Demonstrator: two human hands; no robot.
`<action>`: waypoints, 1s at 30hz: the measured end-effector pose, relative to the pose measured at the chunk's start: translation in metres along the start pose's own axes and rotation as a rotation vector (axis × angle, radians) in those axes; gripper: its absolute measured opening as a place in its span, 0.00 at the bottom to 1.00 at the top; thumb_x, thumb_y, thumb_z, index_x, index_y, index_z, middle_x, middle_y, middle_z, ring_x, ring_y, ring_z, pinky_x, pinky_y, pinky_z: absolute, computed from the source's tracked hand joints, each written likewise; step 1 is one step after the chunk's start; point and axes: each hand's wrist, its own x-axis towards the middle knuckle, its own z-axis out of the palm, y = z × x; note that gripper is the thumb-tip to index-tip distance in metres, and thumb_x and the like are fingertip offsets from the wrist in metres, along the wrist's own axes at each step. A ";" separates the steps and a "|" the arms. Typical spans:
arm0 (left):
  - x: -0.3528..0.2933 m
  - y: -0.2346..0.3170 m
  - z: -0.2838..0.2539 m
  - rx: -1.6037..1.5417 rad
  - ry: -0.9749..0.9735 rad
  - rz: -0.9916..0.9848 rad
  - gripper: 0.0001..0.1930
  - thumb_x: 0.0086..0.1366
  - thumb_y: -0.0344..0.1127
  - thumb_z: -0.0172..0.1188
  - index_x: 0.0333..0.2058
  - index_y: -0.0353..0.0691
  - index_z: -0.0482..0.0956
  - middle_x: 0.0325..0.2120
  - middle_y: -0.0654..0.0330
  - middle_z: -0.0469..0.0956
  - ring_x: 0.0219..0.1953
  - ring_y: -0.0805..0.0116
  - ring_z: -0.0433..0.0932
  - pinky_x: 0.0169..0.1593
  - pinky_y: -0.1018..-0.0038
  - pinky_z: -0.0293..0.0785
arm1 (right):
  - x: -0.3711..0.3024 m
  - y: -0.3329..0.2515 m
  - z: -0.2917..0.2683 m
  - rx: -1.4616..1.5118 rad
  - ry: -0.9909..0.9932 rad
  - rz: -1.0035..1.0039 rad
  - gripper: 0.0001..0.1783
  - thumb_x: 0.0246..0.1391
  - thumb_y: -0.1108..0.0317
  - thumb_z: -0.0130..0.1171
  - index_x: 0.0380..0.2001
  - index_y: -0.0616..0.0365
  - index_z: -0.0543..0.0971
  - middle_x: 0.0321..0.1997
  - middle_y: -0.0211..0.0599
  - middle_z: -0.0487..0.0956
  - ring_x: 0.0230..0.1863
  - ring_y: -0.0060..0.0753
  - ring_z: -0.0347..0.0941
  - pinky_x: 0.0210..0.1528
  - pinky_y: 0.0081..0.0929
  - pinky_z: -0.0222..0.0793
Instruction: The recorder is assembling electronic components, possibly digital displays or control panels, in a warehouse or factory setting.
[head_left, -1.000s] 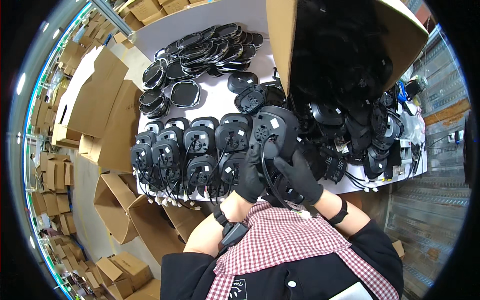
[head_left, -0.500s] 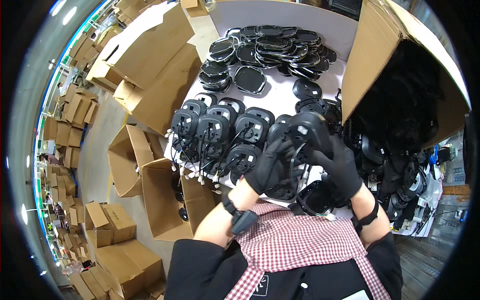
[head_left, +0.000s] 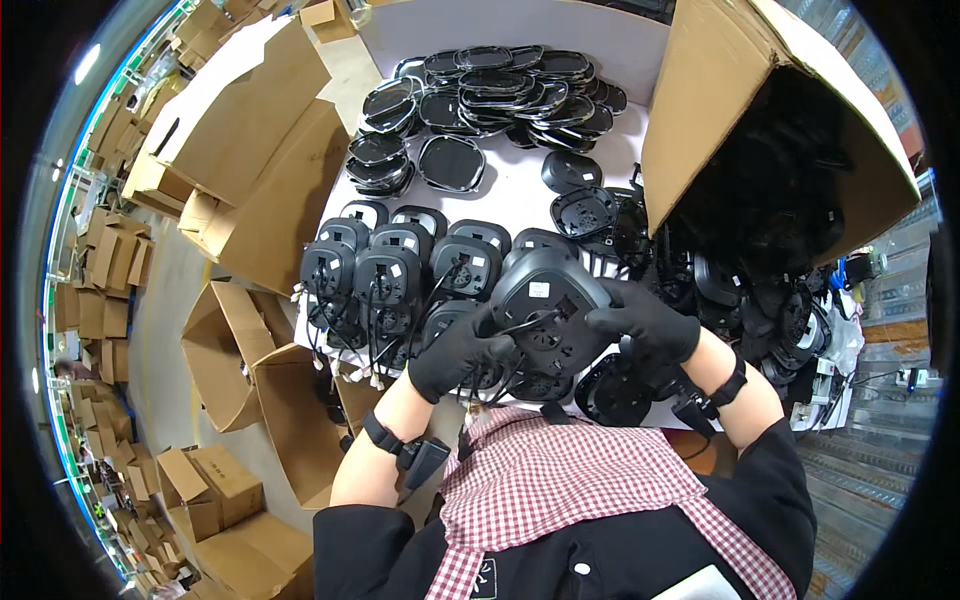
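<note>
A black rounded plastic housing with a small white label and a dark cable is held up over the near edge of the table. My left hand, in a black glove, is closed on its left side near the cable. My right hand, gloved too, grips its right edge with the thumb on the face turned toward me. Similar housings stand in stacked rows to the left, their cables and white connectors hanging forward. Below my right hand lies another black rounded part, partly hidden.
Glossy black rounded frames are piled at the back of the white table. A large open carton holding dark things leans in from the right. Open cardboard boxes stand on the left. More black parts crowd the right side.
The housing has turned so its labelled face shows more fully. My hands have moved apart to its two sides. The whole view has shifted, with the table now further left.
</note>
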 end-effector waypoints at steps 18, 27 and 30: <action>-0.002 -0.123 -0.091 -0.291 0.440 -0.229 0.19 0.70 0.47 0.54 0.48 0.36 0.76 0.38 0.65 0.78 0.38 0.79 0.74 0.44 0.80 0.70 | 0.209 0.080 0.016 -0.729 0.058 -0.080 0.35 0.54 0.47 0.59 0.62 0.47 0.67 0.58 0.52 0.74 0.58 0.52 0.71 0.61 0.40 0.63; -0.016 -0.094 -0.112 0.374 0.528 -0.262 0.18 0.58 0.42 0.67 0.41 0.35 0.79 0.28 0.61 0.80 0.27 0.77 0.75 0.32 0.77 0.71 | 0.218 0.083 0.023 -0.435 0.088 -0.077 0.37 0.54 0.55 0.61 0.65 0.50 0.62 0.60 0.50 0.72 0.59 0.45 0.70 0.62 0.36 0.64; -0.046 -0.114 -0.123 0.820 0.598 -0.023 0.21 0.55 0.42 0.68 0.43 0.37 0.76 0.32 0.52 0.81 0.32 0.55 0.81 0.36 0.63 0.75 | 0.205 0.059 0.034 -0.539 0.120 -0.136 0.38 0.53 0.57 0.61 0.66 0.44 0.61 0.57 0.52 0.74 0.56 0.49 0.72 0.59 0.39 0.66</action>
